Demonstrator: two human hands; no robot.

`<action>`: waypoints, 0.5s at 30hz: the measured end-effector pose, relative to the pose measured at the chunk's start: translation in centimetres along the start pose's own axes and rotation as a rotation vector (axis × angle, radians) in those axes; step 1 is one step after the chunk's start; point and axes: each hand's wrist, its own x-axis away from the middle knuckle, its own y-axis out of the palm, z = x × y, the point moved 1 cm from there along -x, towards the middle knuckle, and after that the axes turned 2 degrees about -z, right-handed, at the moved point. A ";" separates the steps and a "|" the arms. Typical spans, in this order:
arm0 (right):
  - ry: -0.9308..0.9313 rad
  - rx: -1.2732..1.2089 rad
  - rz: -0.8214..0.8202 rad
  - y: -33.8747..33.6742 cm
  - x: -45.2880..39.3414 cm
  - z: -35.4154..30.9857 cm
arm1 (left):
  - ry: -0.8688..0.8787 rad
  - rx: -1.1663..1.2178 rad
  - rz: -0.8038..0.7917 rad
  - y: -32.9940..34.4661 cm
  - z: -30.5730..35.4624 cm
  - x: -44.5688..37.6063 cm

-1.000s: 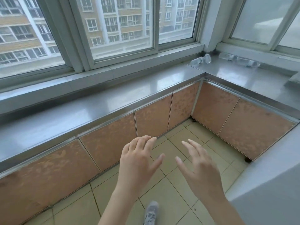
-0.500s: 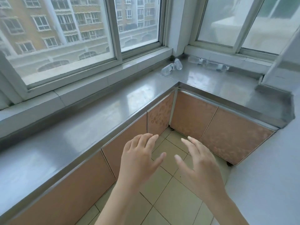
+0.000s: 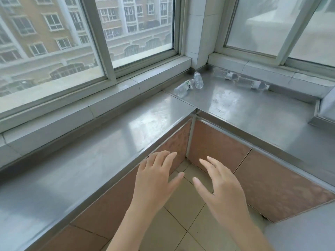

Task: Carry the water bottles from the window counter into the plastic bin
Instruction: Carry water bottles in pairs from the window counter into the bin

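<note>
Water bottles, four small clear plastic ones, all lie on their sides in the far corner of the grey stainless-steel window counter. One bottle with a pale label lies aslant near the left window sill, and a second bottle rests just beside it, their cap ends close or touching. Two more bottles, a third and a fourth, lie roughly end to end along the sill of the right window. None is picked up yet, and the plastic bin is not in view, so the carrying seems not to have begun for these four. The left hand hovers near the counter's front edge with fingers spread and relaxed, holding nothing. The right hand hangs over the beige floor tiles, likewise spread wide and empty. Both hands are well apart from the bottles, so I judge that reaching, gripping and carrying all remain
</note>
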 end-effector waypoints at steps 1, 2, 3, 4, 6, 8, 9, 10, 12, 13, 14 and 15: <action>-0.011 0.006 -0.007 -0.2 -1.7 0.7 | -0.003 -0.007 0.002 0.5 0.3 -1.6; -0.016 0.012 -0.020 -0.4 -3.3 1.3 | -0.011 -0.012 -0.003 1.0 0.4 -3.2; -0.014 0.016 -0.034 -0.5 -4.9 1.9 | -0.024 -0.017 -0.011 1.5 0.5 -4.8; -0.009 0.018 -0.043 -0.6 -6.4 2.5 | -0.039 -0.023 -0.017 1.9 0.6 -6.2; -0.007 0.013 -0.049 -0.6 -9.0 3.5 | -0.064 -0.035 -0.014 2.8 0.5 -9.0; -0.007 0.005 -0.053 -0.6 -11.7 4.4 | -0.075 -0.037 -0.010 3.6 0.5 -11.9; -0.006 0.009 -0.055 -0.5 -13.2 5.1 | -0.076 -0.034 -0.011 4.2 0.5 -13.4; -0.006 0.019 -0.057 -0.4 -14.8 5.7 | -0.077 -0.029 -0.014 4.8 0.4 -15.0; 0.001 0.035 -0.057 0.1 -18.2 6.9 | -0.068 -0.021 -0.023 6.2 0.3 -18.3; 0.009 0.035 -0.052 0.3 -19.9 7.5 | -0.059 -0.019 -0.027 6.9 0.1 -20.0; 0.016 0.034 -0.047 0.5 -21.5 7.9 | -0.052 -0.014 -0.030 7.7 0.0 -21.8; 0.024 0.037 -0.047 0.8 -23.2 8.4 | -0.047 -0.003 -0.034 8.5 -0.3 -23.5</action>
